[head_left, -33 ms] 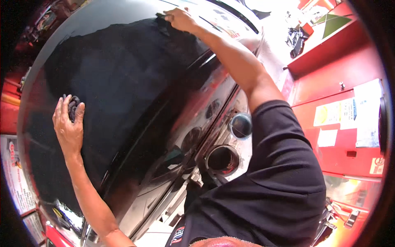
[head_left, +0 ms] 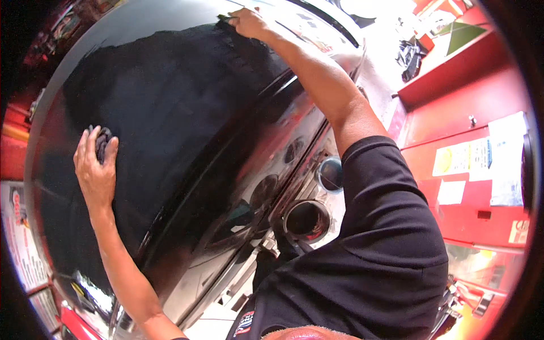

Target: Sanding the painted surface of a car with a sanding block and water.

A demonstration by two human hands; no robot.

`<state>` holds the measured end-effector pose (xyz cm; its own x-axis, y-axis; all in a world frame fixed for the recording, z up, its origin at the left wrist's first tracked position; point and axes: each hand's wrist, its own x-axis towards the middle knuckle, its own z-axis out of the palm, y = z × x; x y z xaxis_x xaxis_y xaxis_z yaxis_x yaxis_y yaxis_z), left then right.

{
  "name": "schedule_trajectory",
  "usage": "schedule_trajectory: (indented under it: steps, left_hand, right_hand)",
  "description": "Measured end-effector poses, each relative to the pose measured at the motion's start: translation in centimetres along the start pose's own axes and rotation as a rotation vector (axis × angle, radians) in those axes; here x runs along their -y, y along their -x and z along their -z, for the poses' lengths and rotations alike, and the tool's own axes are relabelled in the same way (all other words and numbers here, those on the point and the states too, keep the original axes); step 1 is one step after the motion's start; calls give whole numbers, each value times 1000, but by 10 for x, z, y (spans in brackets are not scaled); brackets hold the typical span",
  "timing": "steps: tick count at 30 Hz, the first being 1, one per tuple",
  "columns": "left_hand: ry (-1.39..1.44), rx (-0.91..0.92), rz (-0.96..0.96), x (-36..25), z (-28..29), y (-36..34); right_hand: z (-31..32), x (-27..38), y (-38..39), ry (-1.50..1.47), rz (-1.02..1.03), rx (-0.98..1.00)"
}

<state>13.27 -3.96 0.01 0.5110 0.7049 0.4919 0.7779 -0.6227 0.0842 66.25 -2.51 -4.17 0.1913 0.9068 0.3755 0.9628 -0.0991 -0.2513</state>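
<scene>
A large curved dark panel [head_left: 158,113], glossy at its lower right, fills the left and middle, its dark area ending at an irregular border against greyer surface near the top. My left hand [head_left: 96,170] grips a crumpled dark cloth [head_left: 103,140] on the panel's left part. My right hand [head_left: 249,22] stretches to the top of the panel, fingers closed on a small dark pad [head_left: 225,20] at that border. My dark-sleeved right arm hides part of the panel's right side.
Below the panel's right edge are two round containers or openings, one large and dark [head_left: 306,221], one smaller and bluish-rimmed [head_left: 328,174]. Red cabinets [head_left: 436,107] with pinned papers [head_left: 504,158] line the right. Red fixtures [head_left: 17,136] and signage stand at the far left.
Both hands have shifted very slightly upward with what they hold; the panel and surroundings look almost the same.
</scene>
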Motion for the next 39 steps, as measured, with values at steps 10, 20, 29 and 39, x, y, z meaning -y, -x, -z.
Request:
schedule_trajectory:
  steps: [10,20,29,39]
  left_hand:
    - [-19,47,86,1,10,13]
    - [-62,5,92,21,-1,25]
    - [-40,25,61,18,17,24]
    - [-65,35,39,37,17,32]
  right_hand:
    - [47,73,138,-126,403,-111]
    - [-21,62,54,23,222,-74]
    - [-34,22,23,-205,218,-109]
    - [-34,98,79,26,433,-97]
